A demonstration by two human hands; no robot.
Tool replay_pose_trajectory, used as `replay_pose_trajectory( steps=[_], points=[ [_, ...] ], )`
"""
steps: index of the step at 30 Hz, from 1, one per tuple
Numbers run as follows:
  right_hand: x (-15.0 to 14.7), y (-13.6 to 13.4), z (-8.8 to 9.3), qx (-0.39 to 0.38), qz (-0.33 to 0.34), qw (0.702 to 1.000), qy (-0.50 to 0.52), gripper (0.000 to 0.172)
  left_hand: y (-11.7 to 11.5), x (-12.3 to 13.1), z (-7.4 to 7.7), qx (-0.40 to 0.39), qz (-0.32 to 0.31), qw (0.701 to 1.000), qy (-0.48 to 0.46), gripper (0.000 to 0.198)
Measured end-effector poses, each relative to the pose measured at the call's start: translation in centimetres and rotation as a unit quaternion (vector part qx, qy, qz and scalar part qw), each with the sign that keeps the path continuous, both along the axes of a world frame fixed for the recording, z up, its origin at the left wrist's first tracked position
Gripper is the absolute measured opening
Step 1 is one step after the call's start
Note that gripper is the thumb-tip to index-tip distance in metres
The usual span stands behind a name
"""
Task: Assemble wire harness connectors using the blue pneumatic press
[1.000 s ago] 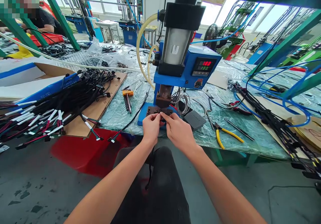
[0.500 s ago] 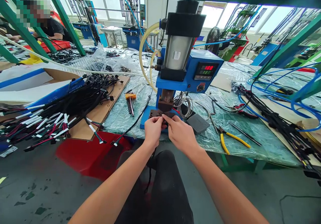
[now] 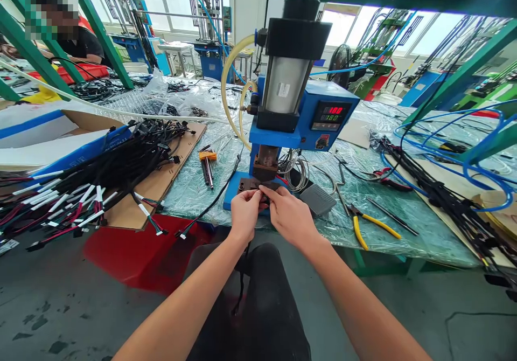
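Both my hands meet over the brown metal die of a benchtop pneumatic press, which stands on a blue base plate. My left hand and my right hand pinch a small black wire connector between their fingertips, and the fingers hide most of it. A thin black wire hangs from my hands towards my lap. The press ram sits just above the die, not touching my fingers.
A bundle of black wire harnesses lies on cardboard to my left. To the right are a grey foot pedal, yellow-handled pliers and blue tubing. A co-worker sits at the far left.
My hands stay pinched together at the die, shifting only slightly. The whole scene moves a little in view as my head moves.
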State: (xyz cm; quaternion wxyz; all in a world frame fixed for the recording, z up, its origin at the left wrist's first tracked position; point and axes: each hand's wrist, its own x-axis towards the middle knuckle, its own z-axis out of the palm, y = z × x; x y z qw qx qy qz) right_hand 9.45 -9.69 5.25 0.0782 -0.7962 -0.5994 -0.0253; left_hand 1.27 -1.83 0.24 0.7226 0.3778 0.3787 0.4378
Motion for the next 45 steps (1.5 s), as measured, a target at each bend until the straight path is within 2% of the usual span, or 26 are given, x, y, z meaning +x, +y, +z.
replay_pose_trajectory(
  steps=[14, 33, 39, 45],
  points=[
    [-0.1, -0.4, -0.2, 0.025, 0.007, 1.000, 0.005, 0.047, 0.0, 0.1, -0.3, 0.004, 0.016, 1.000, 0.002, 0.012],
    [0.1, 0.0, 0.3, 0.007, 0.014, 1.000, -0.024, 0.047, 0.0, 0.3, -0.2, -0.004, 0.015, 1.000, -0.005, 0.014],
    [0.3, -0.9, -1.2, 0.093, 0.006, 0.995, 0.033, 0.041, -0.1, 0.3, 0.2, -0.018, 0.019, 1.000, 0.002, 0.014],
    [2.5, -2.9, -2.4, 0.256, -0.039, 0.962, 0.080, 0.034, -0.2, 0.2, 0.6, -0.029, 0.024, 0.999, 0.013, 0.016]
  ],
)
